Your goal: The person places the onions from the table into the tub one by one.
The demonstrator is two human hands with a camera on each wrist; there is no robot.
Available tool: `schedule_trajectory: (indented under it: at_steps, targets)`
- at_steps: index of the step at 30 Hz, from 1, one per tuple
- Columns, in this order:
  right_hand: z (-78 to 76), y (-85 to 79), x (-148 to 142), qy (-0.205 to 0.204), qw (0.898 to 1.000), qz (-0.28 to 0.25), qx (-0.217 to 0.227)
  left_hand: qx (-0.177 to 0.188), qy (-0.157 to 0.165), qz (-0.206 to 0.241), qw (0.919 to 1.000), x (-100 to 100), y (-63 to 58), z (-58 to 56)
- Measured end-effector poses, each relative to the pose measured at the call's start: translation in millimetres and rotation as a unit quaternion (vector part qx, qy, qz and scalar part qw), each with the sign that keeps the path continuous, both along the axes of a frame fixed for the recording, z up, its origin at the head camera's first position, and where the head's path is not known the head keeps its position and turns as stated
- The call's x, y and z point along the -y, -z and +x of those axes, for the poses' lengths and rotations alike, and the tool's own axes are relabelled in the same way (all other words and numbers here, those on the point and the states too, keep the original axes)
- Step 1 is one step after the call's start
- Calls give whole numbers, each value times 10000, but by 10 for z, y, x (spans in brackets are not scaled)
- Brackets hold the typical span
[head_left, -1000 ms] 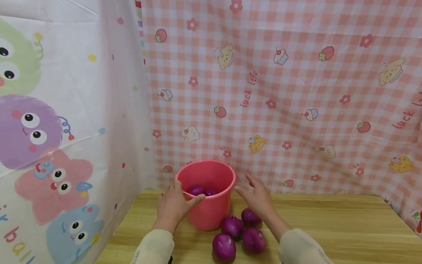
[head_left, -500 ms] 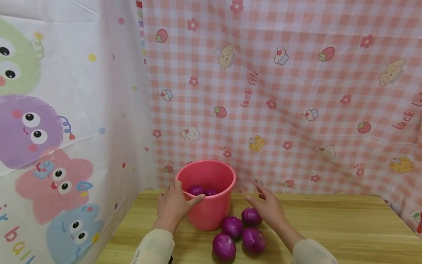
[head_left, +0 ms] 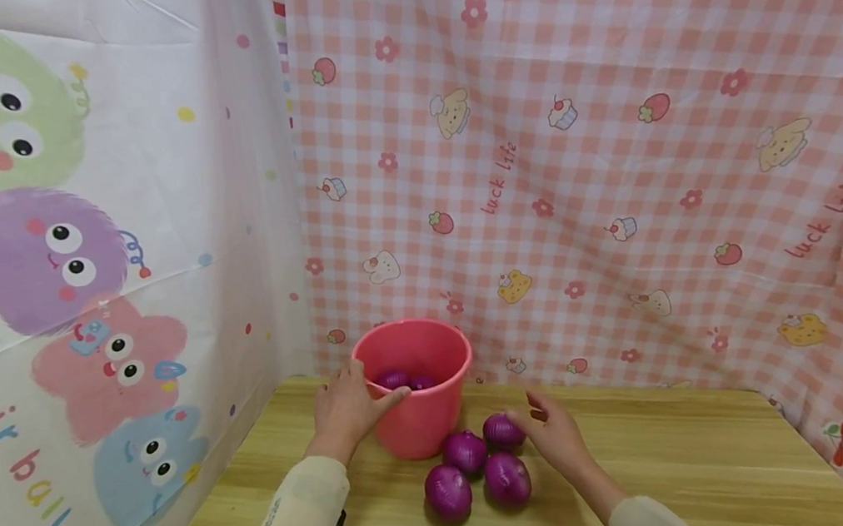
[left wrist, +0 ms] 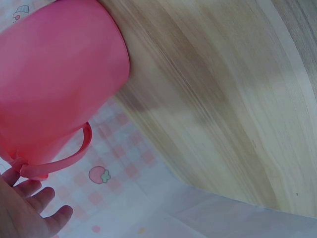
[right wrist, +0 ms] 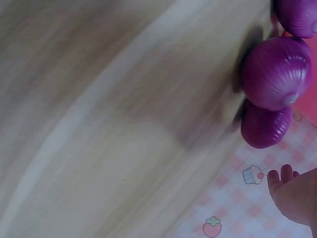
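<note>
A pink bucket (head_left: 423,417) stands upright on the table, with purple onions (head_left: 392,380) visible inside it. My left hand (head_left: 344,408) holds its near left rim, thumb over the edge and fingers outside. The left wrist view shows the fingers beside the bucket's pink handle (left wrist: 67,161). Several purple onions sit together in front and to the right of the bucket: a rear one (head_left: 504,430), a middle one (head_left: 465,452), a front right one (head_left: 507,479) and a front left one (head_left: 447,493). My right hand (head_left: 557,435) hovers just right of the rear onion, fingers loosely spread, holding nothing.
The wooden table (head_left: 679,458) extends to the right of the onions. A pink checked cloth (head_left: 608,155) hangs behind it, and a white cartoon-print cloth (head_left: 238,229) hangs along the left side.
My right hand has moved from beside the bucket's right rim, down and to the right, to the rear onion's side. The left hand, bucket and onions stay put.
</note>
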State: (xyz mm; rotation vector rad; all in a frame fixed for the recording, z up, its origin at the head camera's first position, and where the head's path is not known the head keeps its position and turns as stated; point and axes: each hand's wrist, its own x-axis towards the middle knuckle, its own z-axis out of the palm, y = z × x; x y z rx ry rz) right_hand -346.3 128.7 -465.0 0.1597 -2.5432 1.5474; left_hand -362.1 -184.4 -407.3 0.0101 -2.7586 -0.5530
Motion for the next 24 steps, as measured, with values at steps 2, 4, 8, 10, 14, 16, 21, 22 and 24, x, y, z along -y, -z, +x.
schedule_trajectory:
  at_steps: [2,4,8,10,14,16,21,22,24]
  targets:
    - [17,26,-22,9,9999,-19,124,6,-3,8,10000,0,0,0]
    - [30,47,-39,16,9998,-82,204,14,-3,0,10000,1,-3,6]
    - [59,83,-64,6,9995,-165,268,2,3,-19,10000,1,0,6]
    - [83,104,-81,-38,9994,-154,296,0,2,-23,10000,0,3,3]
    - [132,165,-119,-86,9992,-69,382,13,-4,-27,10000,1,10,-7]
    - [153,207,-135,-83,9989,-59,454,18,-3,-20,10000,0,10,-7]
    - [194,319,-145,-163,9971,-86,732,14,3,0,10000,-1,11,-6]
    - [205,340,-143,-199,9967,-105,784,11,-2,-8,10000,0,10,-5]
    - [231,384,-137,-269,9959,-96,858,2,-7,-18,10000,1,6,-2]
